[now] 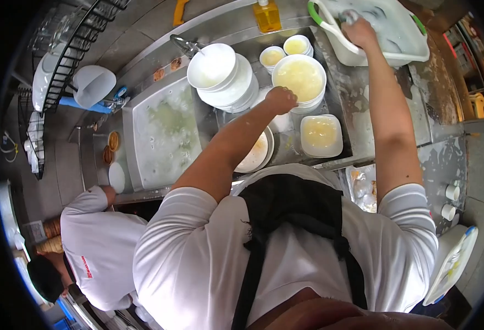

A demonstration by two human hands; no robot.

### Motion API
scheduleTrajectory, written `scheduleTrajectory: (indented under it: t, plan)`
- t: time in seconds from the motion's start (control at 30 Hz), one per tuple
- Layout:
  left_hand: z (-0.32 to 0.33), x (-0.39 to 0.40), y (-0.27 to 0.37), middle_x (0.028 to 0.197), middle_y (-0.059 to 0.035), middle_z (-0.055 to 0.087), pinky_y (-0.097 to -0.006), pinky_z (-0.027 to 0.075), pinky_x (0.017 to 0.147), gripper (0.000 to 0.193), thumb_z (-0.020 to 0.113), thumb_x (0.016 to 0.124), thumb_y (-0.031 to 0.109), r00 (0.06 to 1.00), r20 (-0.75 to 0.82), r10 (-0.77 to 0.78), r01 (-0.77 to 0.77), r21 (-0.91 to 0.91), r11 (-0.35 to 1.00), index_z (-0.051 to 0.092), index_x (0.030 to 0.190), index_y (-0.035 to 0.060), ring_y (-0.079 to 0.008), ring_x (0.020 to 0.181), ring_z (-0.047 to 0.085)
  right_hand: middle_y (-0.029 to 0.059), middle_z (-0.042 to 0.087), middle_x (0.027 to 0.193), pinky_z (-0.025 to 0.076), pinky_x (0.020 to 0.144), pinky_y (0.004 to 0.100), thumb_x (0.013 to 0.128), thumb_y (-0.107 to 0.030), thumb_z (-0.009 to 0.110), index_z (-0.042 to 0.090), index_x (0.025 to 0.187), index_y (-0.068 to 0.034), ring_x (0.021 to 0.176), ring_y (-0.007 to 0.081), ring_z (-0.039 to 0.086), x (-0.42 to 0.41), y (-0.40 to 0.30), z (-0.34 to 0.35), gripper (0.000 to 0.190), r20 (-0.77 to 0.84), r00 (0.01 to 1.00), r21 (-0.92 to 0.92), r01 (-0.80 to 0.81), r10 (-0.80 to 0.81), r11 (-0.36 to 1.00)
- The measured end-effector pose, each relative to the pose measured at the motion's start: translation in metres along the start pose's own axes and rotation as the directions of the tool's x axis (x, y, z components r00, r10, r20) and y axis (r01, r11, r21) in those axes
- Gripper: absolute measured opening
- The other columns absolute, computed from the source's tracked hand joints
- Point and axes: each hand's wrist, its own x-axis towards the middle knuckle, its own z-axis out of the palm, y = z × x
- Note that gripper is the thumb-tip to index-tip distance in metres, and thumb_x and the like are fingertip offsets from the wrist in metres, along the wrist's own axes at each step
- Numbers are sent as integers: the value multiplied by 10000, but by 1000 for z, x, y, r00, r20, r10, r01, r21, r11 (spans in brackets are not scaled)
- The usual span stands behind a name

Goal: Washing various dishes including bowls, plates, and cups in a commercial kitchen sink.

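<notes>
My left hand (282,100) is at the near left rim of a stack of white bowls (317,68); its fingers are curled, and I cannot tell whether they grip the rim. Yellowish liquid fills the top bowl. My right hand (358,32) reaches into a white plastic tub (338,51) of cloudy, soapy water. A wet greyish scrubber (349,16), partly hidden, is in its fingers. Dark curved shapes show under the water. Beyond the large bowls stand two stacks of small white bowls (272,57). Closer to me is a square white dish (321,136) holding yellowish liquid.
Left of my forearm rises a tall stack of white bowls and plates (225,82) under the faucet (186,44). A sink basin of murky water (167,136) lies farther left. A yellow soap bottle (267,16) stands behind. A co-worker (97,247) bends at left; a wire rack (66,53) hangs above.
</notes>
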Motion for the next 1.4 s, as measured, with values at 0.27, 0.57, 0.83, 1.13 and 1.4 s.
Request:
scheduleTrajectory:
  t: [0.27, 0.57, 0.83, 1.13, 1.4]
  plan:
    - [-31, 36, -8, 941, -199, 692, -496, 494, 834, 431, 504, 980, 426, 979, -115, 166, -193, -297, 935, 692, 951, 40, -387, 908, 653, 128, 650, 1095, 533, 817, 364, 859, -131, 670, 578, 1232, -62, 948, 223, 641, -201, -27, 45, 390, -128, 915, 878, -75, 382, 473]
    - [-88, 6, 18, 847, -187, 686, -381, 496, 768, 351, 436, 1043, 250, 833, -277, -479, -29, -886, 462, 673, 980, -2, -242, 744, 603, 119, 665, 1165, 462, 994, 464, 772, -173, 735, 715, 1037, -111, 1145, 350, 600, -183, -67, 55, 273, -268, 955, 790, 140, 130, 597]
    - [-159, -99, 46, 700, -181, 635, -423, 486, 607, 444, 470, 1014, 406, 780, -326, -535, -31, -873, 486, 683, 963, 19, -338, 628, 636, 102, 662, 1211, 506, 988, 442, 932, -336, 519, 617, 1259, -117, 1051, 282, 657, -173, -106, 43, 405, 286, 954, 872, -299, -94, -386]
    - [-116, -137, 52, 714, -190, 619, -450, 489, 625, 304, 618, 933, 294, 643, -546, -538, 48, -672, 739, 634, 818, 13, -395, 694, 615, 58, 647, 1158, 500, 935, 402, 1014, -489, 353, 572, 1255, -107, 1050, 207, 625, -274, -157, 116, 502, 613, 785, 606, -542, -92, -583]
    - [-66, -193, 4, 1297, -165, 615, -450, 462, 1064, 644, 317, 1033, 546, 721, 341, -603, -383, -528, -758, 504, 1371, 30, -298, 1177, 612, 126, 532, 1382, 450, 1046, 466, 990, -402, 525, 430, 1429, -81, 1244, 285, 542, -281, -145, 86, 552, 661, 711, 653, -702, -239, -284]
